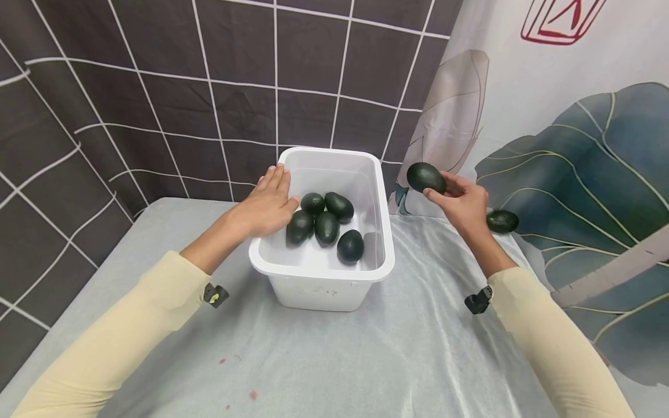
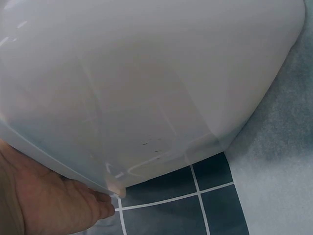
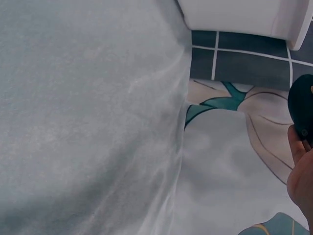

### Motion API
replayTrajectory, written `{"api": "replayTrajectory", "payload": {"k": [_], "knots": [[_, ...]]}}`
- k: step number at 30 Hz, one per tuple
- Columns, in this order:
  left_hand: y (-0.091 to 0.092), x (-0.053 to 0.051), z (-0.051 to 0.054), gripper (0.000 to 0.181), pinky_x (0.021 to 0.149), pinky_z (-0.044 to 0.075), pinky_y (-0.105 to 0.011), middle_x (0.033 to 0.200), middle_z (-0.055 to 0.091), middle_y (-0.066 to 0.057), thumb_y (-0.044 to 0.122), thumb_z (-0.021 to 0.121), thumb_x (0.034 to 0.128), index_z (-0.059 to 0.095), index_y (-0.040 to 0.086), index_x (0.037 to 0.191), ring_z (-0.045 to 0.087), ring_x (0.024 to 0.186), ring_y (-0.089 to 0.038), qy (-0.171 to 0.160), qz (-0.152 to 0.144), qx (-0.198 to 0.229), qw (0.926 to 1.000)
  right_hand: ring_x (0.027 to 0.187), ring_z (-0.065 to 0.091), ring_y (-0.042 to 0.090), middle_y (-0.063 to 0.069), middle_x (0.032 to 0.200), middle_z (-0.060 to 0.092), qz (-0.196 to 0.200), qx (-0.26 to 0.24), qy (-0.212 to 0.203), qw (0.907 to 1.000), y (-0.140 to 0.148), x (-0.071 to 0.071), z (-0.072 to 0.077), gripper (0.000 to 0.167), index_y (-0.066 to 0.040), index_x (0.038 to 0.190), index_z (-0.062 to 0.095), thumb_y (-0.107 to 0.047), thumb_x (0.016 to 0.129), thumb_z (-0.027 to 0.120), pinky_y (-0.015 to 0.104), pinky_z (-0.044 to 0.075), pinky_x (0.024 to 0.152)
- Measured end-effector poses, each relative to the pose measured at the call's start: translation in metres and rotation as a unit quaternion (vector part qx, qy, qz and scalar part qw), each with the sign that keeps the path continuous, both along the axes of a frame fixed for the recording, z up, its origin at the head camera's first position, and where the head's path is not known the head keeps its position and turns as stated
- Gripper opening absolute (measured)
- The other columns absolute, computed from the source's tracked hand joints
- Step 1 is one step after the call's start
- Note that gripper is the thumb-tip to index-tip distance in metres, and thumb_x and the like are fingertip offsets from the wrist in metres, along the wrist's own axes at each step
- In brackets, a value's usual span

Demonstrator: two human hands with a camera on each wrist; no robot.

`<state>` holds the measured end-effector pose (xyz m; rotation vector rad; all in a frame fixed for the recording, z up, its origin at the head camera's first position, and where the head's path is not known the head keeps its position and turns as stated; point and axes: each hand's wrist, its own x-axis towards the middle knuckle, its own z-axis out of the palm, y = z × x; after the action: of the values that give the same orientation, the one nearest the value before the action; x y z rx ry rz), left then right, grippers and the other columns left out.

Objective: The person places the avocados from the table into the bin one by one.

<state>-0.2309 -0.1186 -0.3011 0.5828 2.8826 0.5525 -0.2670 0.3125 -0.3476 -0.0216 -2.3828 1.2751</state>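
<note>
A white plastic tub point(image 1: 321, 290) stands on the cloth-covered table with several dark green avocados point(image 1: 327, 227) inside it. My left hand point(image 1: 268, 206) rests on the tub's left rim, its fingers straight; the left wrist view shows that hand point(image 2: 58, 200) against the outside of the tub point(image 2: 146, 98). To the right of the tub, in the air, my right hand point(image 1: 462, 200) grips one avocado point(image 1: 424, 177) between thumb and fingers. In the right wrist view this avocado point(image 3: 301, 105) is partly cut off at the edge.
Another avocado point(image 1: 503, 222) lies beyond my right wrist, near the table's right edge. A light grey cloth point(image 1: 334, 366) covers the table. Behind it hang a dark cloth with white grid lines point(image 1: 235, 110) and a leaf-patterned curtain point(image 1: 590, 174).
</note>
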Motion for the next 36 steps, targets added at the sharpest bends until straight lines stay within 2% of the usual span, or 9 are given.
{"api": "replayTrajectory", "payload": {"k": [6,14,23,36], "knots": [[0.0,0.0,0.0,0.079,0.146,-0.004,-0.057,0.187,-0.012,-0.03,0.037,0.027,0.1198,0.0,-0.012,0.175,-0.014,0.177,-0.046,0.0,0.0,-0.003,1.0,0.1,0.071,-0.012,0.016,0.137,0.082,0.005,-0.002,0.004,1.0,-0.004,-0.003,0.006,0.058,-0.014,0.145,0.078,-0.034,0.093,0.093,0.007,0.057,0.091],[0.0,0.0,0.0,0.079,0.146,-0.004,-0.058,0.187,-0.012,-0.031,0.037,0.026,0.1197,0.0,-0.013,0.175,-0.014,0.177,-0.048,0.001,-0.001,-0.006,1.0,0.092,0.073,-0.015,0.012,0.13,0.085,0.022,-0.015,0.017,0.9995,-0.012,-0.008,0.013,0.055,-0.013,0.141,0.081,-0.03,0.09,0.095,0.006,0.058,0.085],[0.001,-0.002,0.0,0.078,0.146,-0.002,-0.059,0.187,-0.011,-0.031,0.036,0.028,0.1195,0.0,-0.012,0.175,-0.013,0.177,-0.047,0.002,-0.001,-0.004,1.0,0.09,0.072,-0.017,0.021,0.133,0.083,0.029,-0.016,0.029,0.999,-0.021,-0.01,0.02,0.054,-0.008,0.141,0.08,-0.025,0.091,0.094,0.006,0.058,0.085],[0.0,-0.002,0.0,0.078,0.146,-0.002,-0.058,0.187,-0.012,-0.031,0.036,0.027,0.1198,0.0,-0.012,0.175,-0.013,0.177,-0.047,0.002,-0.001,-0.005,1.0,0.091,0.073,-0.015,0.014,0.127,0.086,0.041,-0.025,0.057,0.9972,-0.03,-0.014,0.031,0.052,-0.009,0.138,0.082,-0.022,0.09,0.094,0.007,0.06,0.086]]}}
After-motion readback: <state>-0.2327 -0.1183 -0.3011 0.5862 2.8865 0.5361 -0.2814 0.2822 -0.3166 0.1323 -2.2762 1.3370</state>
